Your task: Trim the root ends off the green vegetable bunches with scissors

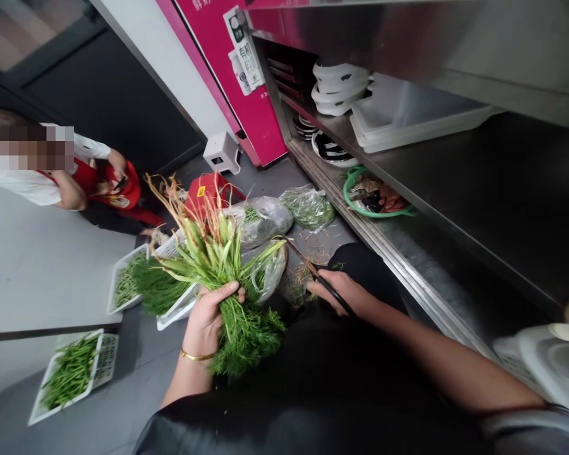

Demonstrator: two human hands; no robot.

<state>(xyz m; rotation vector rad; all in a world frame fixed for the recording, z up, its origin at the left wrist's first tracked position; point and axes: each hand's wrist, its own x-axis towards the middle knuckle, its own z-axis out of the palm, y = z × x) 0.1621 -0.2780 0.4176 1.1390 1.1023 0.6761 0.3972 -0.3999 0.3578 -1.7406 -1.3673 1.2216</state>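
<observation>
Left hand [211, 309] grips the herb bunch [220, 253] snugly mid-length, out over the lap [341, 379] | its roots point away, feathery leaves lapward | right hand [344, 291] curls round the scissors [308, 262], right of the herb bunch, blades angling stemward, their spread unclear from here

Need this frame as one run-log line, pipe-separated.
left hand: grips herb bunch, roots on thumb side | right hand: holds scissors | floor: trimmings, plastic bag, white basket
</observation>
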